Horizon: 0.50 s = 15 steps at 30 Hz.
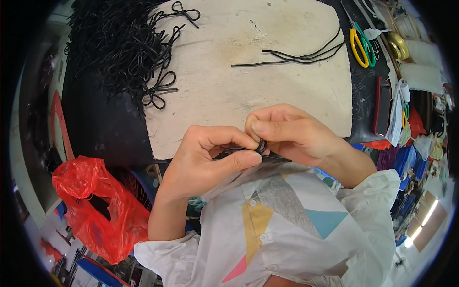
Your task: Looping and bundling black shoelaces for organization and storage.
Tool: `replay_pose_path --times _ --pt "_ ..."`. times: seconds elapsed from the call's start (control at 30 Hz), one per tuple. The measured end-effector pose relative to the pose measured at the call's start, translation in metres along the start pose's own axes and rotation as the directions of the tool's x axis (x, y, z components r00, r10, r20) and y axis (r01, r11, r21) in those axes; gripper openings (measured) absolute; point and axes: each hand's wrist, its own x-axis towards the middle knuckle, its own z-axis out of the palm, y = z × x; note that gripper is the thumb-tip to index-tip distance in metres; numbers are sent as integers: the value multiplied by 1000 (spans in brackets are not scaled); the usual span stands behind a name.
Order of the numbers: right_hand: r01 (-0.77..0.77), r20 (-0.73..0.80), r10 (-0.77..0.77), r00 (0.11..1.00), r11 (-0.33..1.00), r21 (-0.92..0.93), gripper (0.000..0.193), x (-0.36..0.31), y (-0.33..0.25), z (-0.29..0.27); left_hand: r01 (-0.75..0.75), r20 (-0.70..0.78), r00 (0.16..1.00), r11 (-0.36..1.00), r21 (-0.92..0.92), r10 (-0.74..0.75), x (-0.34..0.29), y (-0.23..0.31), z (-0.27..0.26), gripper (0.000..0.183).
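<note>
Close in front of my body, at the near edge of a pale board (201, 95), both hands pinch one black cord (261, 146). My left hand (210, 155) grips it between thumb and forefinger, with part of the cord running through the palm. My right hand (291, 131) has thumb and fingertips closed on the looped part, right beside the left fingertips. The fingers hide much of the loop. Farther off on the board lie a few loose black cords (287, 58). At the far left is a large heap of black cord bows (124, 48).
Yellow-and-green-handled scissors (361, 48) lie right of the board. Near them are a dark red phone (381, 106), a paper pad (397, 115) and a brass-coloured roll (398, 46). A red plastic bag (98, 205) hangs at the near left, below a red-edged strip (61, 126).
</note>
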Motion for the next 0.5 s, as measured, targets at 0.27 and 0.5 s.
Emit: replay_pose_path --times 0.27,0.5 --pt "484 -296 -631 717 756 -440 12 3 18 6 5 -251 964 956 -294 -82 0 -10 12 19" --pt "336 -228 -484 845 811 -479 10 -5 10 15 -43 -301 951 943 -331 -63 -1 -18 12 20"
